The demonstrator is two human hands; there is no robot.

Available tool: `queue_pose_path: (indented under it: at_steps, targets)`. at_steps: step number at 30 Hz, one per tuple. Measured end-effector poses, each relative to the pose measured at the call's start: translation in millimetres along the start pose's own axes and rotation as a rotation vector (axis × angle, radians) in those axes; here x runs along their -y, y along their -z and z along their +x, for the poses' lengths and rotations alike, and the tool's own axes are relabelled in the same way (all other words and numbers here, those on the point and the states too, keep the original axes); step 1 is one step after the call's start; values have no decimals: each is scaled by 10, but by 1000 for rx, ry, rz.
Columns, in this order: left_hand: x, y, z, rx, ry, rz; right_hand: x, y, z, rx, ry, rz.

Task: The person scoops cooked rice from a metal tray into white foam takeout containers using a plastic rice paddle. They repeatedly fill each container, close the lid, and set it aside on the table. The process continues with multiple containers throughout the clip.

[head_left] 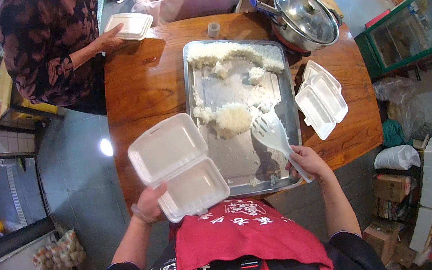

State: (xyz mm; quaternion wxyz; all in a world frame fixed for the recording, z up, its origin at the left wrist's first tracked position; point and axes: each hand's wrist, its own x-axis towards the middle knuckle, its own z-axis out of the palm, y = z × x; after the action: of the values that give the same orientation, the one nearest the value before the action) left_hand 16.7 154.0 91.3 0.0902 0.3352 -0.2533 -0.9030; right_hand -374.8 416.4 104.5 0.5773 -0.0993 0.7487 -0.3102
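Note:
An open white foam takeout box (192,187) is held at its left edge by my left hand (152,202), with its lid tipped back away from me; no food shows inside. My right hand (305,161) grips the handle of a pale plastic rice spatula with a slotted head (269,128). The spatula's head is over a large metal tray (243,165), beside a mound of white rice (233,120). More rice (236,51) lies along the tray's far side, with small clumps between and bare metal nearer me.
Open foam boxes (321,103) lie right of the tray. Behind them stands a pot with a glass lid (303,15). A roll of tape (213,29) sits beyond the tray. At the far left of the wooden table (138,88), another person holds a closed foam box (131,25).

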Motion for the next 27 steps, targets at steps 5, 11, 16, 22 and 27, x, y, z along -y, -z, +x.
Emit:
queue_pose_path:
  at_steps: [5, 11, 16, 22, 27]
  targets:
    - [9, 180, 18, 76, 81, -93, 154, -39, 434, 60, 9, -157]
    - [-53, 227, 66, 112, 74, -81, 490, -246, 856, 119, 98, -223]
    - [-64, 101, 98, 193, 83, -9, 541, -630, 1152, 90, 208, -104]
    - [-220, -11, 116, 109, -15, -3, 480, -924, 1303, -13, 259, 142]
    - [-408, -225, 464, 24, -292, -44, 520, -831, 903, -127, 351, 235]
